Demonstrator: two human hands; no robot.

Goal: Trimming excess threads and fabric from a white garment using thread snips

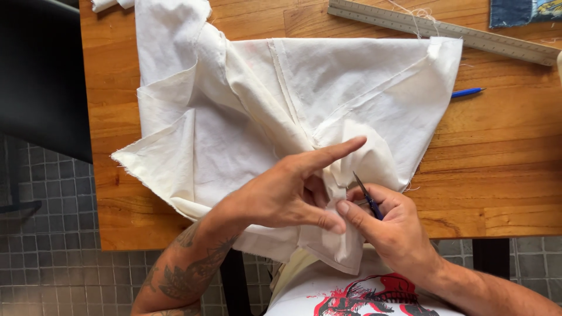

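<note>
A crumpled piece of cream cloth [246,111] with seams and frayed edges lies over the wooden table [497,175]. My left hand [287,190] pinches a fold of the cloth near the table's front edge, its index finger stretched out to the right. My right hand [389,225] holds a small pointed tool with a dark blue handle [367,197]. The tool's metal tip points up at the pinched fold, close to my left thumb.
A long metal ruler [445,30] lies slantwise at the back right. A blue pen [466,92] pokes out from under the cloth's right edge. A scrap of blue denim [518,10] sits in the far right corner. Grey tiled floor [52,234] lies below.
</note>
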